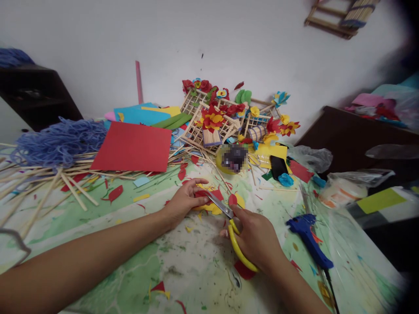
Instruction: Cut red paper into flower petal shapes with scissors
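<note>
My right hand [257, 237] grips a pair of scissors [240, 248] with yellow handles, fingers wrapped about the loops. The blades point up and left toward my left hand [187, 200]. Between the thumb and fingers of that left hand is a small piece of red paper [203, 193], right at the scissor tips; whether the blades cut into it I cannot tell. Yellow paper pieces [209, 207] and red scraps lie on the table just beyond and beneath both hands. Another red piece [245, 270] lies partly under the lower scissor handle.
A blue glue gun [309, 240] lies at right, near a black phone [278, 168]. Behind are a red paper sheet [134, 148], blue yarn [62, 139], wooden sticks [73, 189] and stick frames [199, 126] with paper flowers. Scraps litter the patterned tablecloth [137, 270].
</note>
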A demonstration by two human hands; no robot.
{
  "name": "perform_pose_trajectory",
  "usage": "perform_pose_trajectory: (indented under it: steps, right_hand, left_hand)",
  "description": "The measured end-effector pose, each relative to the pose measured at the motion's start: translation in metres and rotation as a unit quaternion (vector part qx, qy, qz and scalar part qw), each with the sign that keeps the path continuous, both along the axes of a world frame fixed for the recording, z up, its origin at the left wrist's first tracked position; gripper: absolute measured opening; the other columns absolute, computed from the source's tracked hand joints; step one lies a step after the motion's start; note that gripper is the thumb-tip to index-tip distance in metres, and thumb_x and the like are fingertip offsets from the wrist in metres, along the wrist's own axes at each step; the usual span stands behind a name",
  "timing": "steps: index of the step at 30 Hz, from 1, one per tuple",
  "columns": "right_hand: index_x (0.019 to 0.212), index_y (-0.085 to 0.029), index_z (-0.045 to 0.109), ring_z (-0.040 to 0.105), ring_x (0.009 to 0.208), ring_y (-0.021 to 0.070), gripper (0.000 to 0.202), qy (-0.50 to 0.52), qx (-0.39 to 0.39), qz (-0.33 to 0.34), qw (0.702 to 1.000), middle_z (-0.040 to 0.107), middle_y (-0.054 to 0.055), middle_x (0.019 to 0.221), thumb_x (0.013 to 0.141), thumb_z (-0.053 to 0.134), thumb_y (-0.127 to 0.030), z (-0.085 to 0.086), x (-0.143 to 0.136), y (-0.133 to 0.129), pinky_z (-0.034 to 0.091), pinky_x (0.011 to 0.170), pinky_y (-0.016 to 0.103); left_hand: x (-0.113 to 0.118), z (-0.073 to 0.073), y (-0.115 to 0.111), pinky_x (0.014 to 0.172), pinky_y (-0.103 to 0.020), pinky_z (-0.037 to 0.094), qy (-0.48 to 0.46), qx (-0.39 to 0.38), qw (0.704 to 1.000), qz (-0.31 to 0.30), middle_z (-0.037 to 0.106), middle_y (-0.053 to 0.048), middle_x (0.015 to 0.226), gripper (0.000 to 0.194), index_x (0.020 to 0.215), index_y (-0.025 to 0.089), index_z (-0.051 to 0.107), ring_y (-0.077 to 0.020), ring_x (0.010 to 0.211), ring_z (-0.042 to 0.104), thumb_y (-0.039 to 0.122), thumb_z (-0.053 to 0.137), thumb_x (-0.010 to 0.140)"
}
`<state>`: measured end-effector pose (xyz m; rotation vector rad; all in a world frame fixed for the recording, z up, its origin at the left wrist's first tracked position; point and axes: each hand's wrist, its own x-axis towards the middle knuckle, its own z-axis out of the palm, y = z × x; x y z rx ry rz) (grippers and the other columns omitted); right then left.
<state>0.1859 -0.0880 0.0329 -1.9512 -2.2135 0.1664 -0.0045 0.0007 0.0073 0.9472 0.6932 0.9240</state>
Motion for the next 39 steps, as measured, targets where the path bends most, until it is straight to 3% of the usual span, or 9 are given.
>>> perform_pose_trajectory:
  steps: [9, 16, 21, 34, 39]
  right_hand:
    - [0.113, -0.021, 0.061, 0.067, 0.081, 0.0245, 0.043, -0.003, 0.001, -0.003, 1.000, 0.072, 0.007, 0.090, 0.081, 0.052, -0.048, 0.0002, -0.0003, -0.0004, 0.039, 0.062, 0.029]
    - [0.108, -0.021, 0.063, 0.067, 0.079, 0.0233, 0.039, -0.016, 0.003, -0.011, 1.000, 0.073, 0.006, 0.091, 0.082, 0.051, -0.047, 0.0001, 0.0000, 0.0001, 0.037, 0.059, 0.027]
    - [0.111, -0.020, 0.062, 0.067, 0.076, 0.0230, 0.038, -0.035, 0.001, -0.014, 0.999, 0.073, 0.006, 0.088, 0.084, 0.048, -0.043, -0.0002, 0.0000, 0.0007, 0.036, 0.058, 0.028]
    - [0.112, -0.022, 0.062, 0.067, 0.080, 0.0241, 0.040, -0.014, -0.006, -0.020, 1.000, 0.073, 0.005, 0.089, 0.083, 0.051, -0.048, -0.0029, -0.0016, -0.0007, 0.035, 0.059, 0.028]
    - [0.114, -0.022, 0.060, 0.066, 0.081, 0.0250, 0.047, -0.005, -0.009, -0.022, 1.000, 0.072, 0.006, 0.090, 0.079, 0.055, -0.052, -0.0034, -0.0020, 0.0009, 0.036, 0.060, 0.028]
  left_hand:
    - [0.0006, 0.0038, -0.0003, 0.073, -0.025, 0.051, -0.010, -0.004, 1.000, 0.011, 0.071, -0.003, 0.085, 0.057, 0.108, 0.019, 0.049, -0.0155, 0.078, 0.067, 0.017, 0.079, 0.060]
    - [-0.0002, 0.0017, 0.0014, 0.065, -0.022, 0.049, -0.005, 0.007, 1.000, 0.030, 0.069, 0.001, 0.075, 0.055, 0.107, 0.019, 0.050, -0.0128, 0.068, 0.066, 0.019, 0.080, 0.060]
    - [-0.0003, -0.0010, 0.0032, 0.071, -0.027, 0.050, -0.002, 0.013, 0.999, 0.031, 0.070, -0.002, 0.083, 0.055, 0.108, 0.019, 0.049, -0.0168, 0.075, 0.067, 0.020, 0.078, 0.062]
    - [-0.0012, -0.0023, 0.0042, 0.071, -0.026, 0.049, 0.004, 0.031, 0.998, 0.046, 0.068, -0.001, 0.083, 0.051, 0.110, 0.020, 0.047, -0.0151, 0.077, 0.066, 0.022, 0.075, 0.067]
    - [-0.0008, -0.0019, 0.0046, 0.068, -0.024, 0.048, 0.016, 0.035, 0.999, 0.020, 0.068, 0.000, 0.078, 0.056, 0.112, 0.019, 0.047, -0.0141, 0.072, 0.065, 0.020, 0.077, 0.064]
